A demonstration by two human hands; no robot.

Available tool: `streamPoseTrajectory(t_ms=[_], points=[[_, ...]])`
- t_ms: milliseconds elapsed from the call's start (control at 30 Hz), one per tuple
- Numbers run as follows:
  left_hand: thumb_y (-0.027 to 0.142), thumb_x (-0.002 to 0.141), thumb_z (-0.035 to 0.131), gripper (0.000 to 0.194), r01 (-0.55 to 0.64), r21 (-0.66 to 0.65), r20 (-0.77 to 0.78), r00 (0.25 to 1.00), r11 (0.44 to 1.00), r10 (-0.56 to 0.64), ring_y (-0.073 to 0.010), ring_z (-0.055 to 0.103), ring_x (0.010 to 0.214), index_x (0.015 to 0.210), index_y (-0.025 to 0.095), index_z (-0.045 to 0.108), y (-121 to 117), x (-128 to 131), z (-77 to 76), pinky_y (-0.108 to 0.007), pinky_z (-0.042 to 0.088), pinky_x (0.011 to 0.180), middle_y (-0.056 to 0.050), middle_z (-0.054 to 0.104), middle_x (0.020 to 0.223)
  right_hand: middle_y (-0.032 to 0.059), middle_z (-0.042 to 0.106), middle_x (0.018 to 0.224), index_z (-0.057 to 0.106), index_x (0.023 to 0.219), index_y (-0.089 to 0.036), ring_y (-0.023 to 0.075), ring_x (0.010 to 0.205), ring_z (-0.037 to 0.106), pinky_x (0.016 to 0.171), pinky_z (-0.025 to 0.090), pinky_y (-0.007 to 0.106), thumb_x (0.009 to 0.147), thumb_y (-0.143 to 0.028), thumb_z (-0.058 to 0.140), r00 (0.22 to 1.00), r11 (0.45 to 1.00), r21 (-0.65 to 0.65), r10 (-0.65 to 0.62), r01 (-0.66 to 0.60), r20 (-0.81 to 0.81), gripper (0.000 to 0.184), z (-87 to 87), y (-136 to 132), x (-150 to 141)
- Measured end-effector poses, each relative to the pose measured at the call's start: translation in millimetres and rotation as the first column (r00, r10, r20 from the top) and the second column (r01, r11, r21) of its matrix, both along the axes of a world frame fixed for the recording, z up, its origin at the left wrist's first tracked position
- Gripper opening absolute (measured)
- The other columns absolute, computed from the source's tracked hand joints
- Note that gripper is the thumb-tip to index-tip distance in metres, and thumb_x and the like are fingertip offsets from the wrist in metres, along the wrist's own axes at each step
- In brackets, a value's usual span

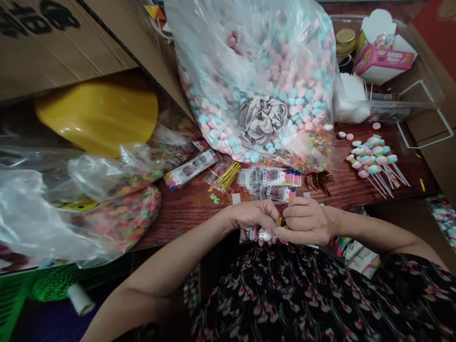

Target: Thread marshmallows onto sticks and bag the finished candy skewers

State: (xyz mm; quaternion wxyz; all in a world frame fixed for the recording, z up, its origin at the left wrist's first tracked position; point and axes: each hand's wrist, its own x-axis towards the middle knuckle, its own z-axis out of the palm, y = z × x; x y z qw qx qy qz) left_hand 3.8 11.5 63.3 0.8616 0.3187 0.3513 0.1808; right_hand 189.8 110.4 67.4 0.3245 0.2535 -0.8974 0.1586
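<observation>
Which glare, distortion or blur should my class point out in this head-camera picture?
Head view: glare streaks the clear plastic bag of pastel sweets; the wide lens bends the cardboard flap at top left; the left hand and right hand stay fairly sharp.

Hands: 2, left hand (253,214) and right hand (307,221), both on 1 small clear packet (265,234). Clock from the hands. 12: 1 big clear bag of pastel candies (256,80). 10 to 12: 3 printed packets (269,176). 11 and 1: 2 twist-tie bundles (228,175). 1: 1 gold-lidded jar (345,42). 2: 3 loose candies (349,136), ~10 candy sticks (374,161), overlap makes that count shaky.
</observation>
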Motion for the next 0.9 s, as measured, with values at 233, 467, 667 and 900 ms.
streamPoseTrajectory(t_ms=[233,467,667,900], points=[[0.029,0.063,0.076,0.005,0.121,0.168,-0.104,0.989,0.978,-0.105,-0.0137,0.054,0.044,0.061,0.024,0.075,0,-1,-2.8,-0.025,0.046,0.045,0.0,0.068,0.057,-0.0011,0.056,0.067,0.062,0.079,-0.019,0.0136,0.064,0.049,0.065,0.032,0.033,0.096,-0.017,0.046,0.974,0.999,0.046,-0.028,0.018,0.226,0.023,5.8,-6,-6],[0.035,0.065,0.08,0.016,0.242,0.494,-0.383,0.923,0.835,-0.041,-0.0111,0.043,0.045,0.06,0.022,0.072,8,-19,0.9,-0.023,0.033,0.045,0.004,0.055,0.048,0.0008,0.06,0.077,0.061,0.081,-0.02,0.0162,0.073,0.049,0.075,0.031,0.039,0.096,-0.016,0.046,0.947,0.971,0.212,-0.171,0.114,0.273,0.021,9.7,-14,-8],[0.041,0.074,0.075,0.025,0.403,0.763,-0.646,0.489,0.505,0.587,-0.0183,0.051,0.064,0.064,0.021,0.065,-10,-27,45.3,-0.032,0.042,0.067,-0.002,0.055,0.062,0.0029,0.06,0.065,0.062,0.078,-0.015,0.0146,0.059,0.046,0.065,0.032,0.034,0.088,-0.01,0.048,0.891,0.928,0.222,-0.356,0.3,0.281,0.018,-12.7,-9,-14],[0.034,0.088,0.058,0.018,0.355,0.875,-0.484,0.663,0.33,0.571,-0.0238,0.058,0.085,0.088,0.021,0.07,-40,16,16.3,-0.039,0.048,0.081,-0.009,0.066,0.086,-0.0025,0.059,0.06,0.062,0.07,-0.017,0.0096,0.055,0.05,0.057,0.038,0.023,0.087,-0.022,0.054,0.82,0.5,-0.657,-0.247,0.565,0.517,0.019,-1.9,12,-33]])
